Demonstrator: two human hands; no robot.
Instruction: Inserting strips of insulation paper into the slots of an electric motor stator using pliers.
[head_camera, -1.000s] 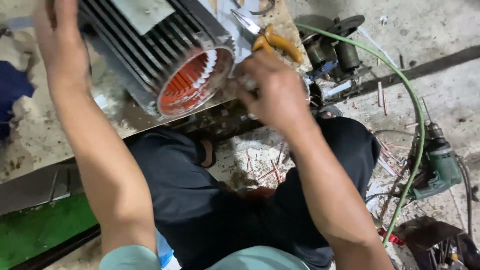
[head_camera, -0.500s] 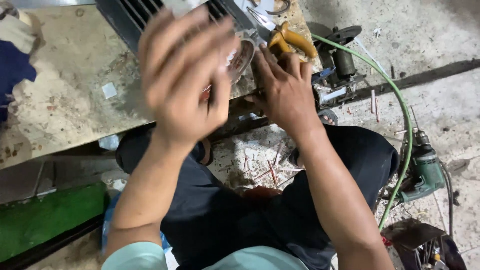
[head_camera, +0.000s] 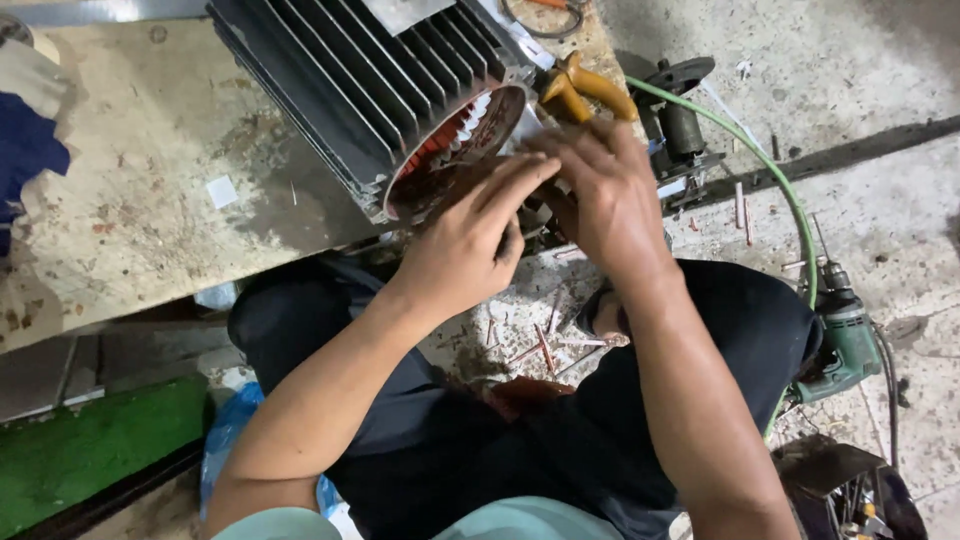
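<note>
The desk (head_camera: 150, 200) is a worn, stained slab that fills the upper left of the view. On its near edge lies the motor (head_camera: 370, 90), a dark finned housing set on its side. Its long axis runs from the far left toward the near right, and its open end points at the person, showing copper windings ringed by white strips. Dark trousers (head_camera: 420, 420) of the seated person fill the lower middle, above a dusty floor (head_camera: 860, 90) strewn with short copper bits.

The left hand (head_camera: 465, 250) reaches up to the lower rim of the motor's open end, fingers stretched flat and close together against it; whether they pinch anything cannot be told. The right hand (head_camera: 600, 195) lies just beside it at the same rim, fingers curled inward, and what they grip is hidden.

A green drill (head_camera: 840, 340) lies on the floor at right, its green cable (head_camera: 760, 170) curving away. Pliers (head_camera: 585, 88) with yellow handles rest on the desk just beyond the right hand.
</note>
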